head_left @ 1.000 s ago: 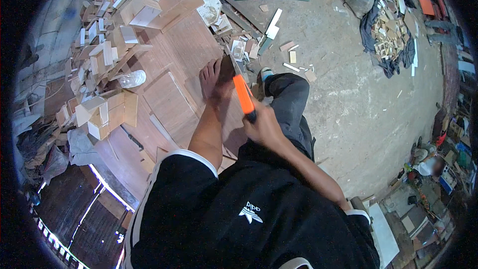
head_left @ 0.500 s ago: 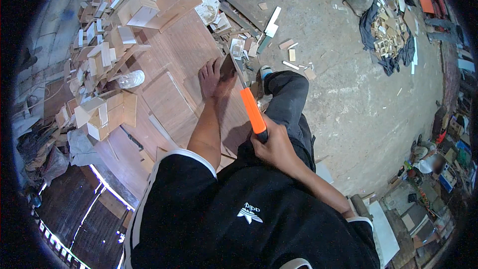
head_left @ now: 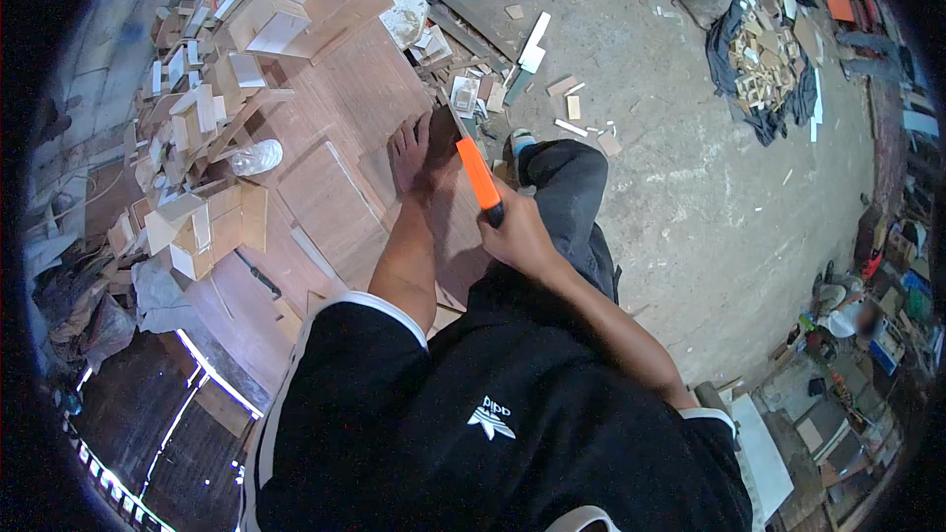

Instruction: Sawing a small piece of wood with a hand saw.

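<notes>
My right hand (head_left: 519, 232) is closed round the black end of a handsaw's orange handle (head_left: 478, 175). The narrow blade points away from me, along the right edge of a wooden worktable (head_left: 370, 84); most of it is hidden or seen edge-on. My left hand (head_left: 410, 160) lies with fingers stretched out on a reddish-brown wooden board (head_left: 460, 241) at that edge. Beside its fingertips a dark brown part (head_left: 445, 130) stands out near the blade; whether it belongs to the board I cannot tell. My right leg (head_left: 570, 192) is just beyond the edge.
Several box-like wooden pieces (head_left: 212, 227) crowd the table's left side, near a clear plastic bottle (head_left: 258, 158). Offcuts (head_left: 532, 44) litter the concrete floor (head_left: 690, 217). A dark sack (head_left: 764, 69) of wood scraps lies at the far right. Another person (head_left: 849, 320) is at the right rim.
My right hand has pushed the saw forward and slightly left, so the orange handle sits closer to the dark brown part. My left hand stays at nearly the same place on the board.
</notes>
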`<action>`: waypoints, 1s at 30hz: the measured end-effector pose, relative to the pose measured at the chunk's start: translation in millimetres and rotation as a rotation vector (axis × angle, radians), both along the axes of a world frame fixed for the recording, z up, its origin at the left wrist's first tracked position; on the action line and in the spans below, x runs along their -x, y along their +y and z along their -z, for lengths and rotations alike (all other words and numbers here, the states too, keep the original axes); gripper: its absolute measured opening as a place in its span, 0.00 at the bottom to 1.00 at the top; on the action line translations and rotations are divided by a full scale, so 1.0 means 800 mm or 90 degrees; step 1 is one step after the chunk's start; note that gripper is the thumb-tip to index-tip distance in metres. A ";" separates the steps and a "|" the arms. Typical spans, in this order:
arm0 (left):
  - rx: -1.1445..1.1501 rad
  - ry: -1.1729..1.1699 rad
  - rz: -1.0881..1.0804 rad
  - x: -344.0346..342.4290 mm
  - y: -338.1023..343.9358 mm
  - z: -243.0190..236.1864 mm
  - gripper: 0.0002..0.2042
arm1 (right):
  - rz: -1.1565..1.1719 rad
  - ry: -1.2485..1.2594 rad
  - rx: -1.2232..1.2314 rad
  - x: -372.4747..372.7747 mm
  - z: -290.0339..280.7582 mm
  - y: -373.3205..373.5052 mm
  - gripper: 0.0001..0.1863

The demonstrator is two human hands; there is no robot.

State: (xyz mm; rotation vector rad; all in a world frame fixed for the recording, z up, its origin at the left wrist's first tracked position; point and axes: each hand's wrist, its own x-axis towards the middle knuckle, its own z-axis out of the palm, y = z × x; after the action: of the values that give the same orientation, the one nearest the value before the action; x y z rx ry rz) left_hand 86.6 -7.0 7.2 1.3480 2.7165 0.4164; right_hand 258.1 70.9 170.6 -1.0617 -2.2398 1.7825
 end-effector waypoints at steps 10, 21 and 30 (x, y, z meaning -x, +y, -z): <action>-0.014 0.008 -0.014 0.004 -0.007 -0.018 0.39 | -0.015 0.026 0.002 -0.018 -0.056 -0.016 0.23; -0.001 0.007 -0.036 0.007 -0.010 -0.008 0.36 | -0.036 0.125 -0.100 -0.016 -0.047 -0.023 0.22; 0.000 0.016 -0.045 0.002 -0.021 0.003 0.36 | -0.081 -0.007 0.081 -0.036 -0.138 -0.018 0.24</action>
State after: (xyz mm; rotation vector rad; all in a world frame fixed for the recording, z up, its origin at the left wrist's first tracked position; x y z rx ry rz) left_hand 84.8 -23.5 4.5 1.2687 2.7903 0.4074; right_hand 287.0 56.3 281.2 -0.9708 -2.2750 1.9980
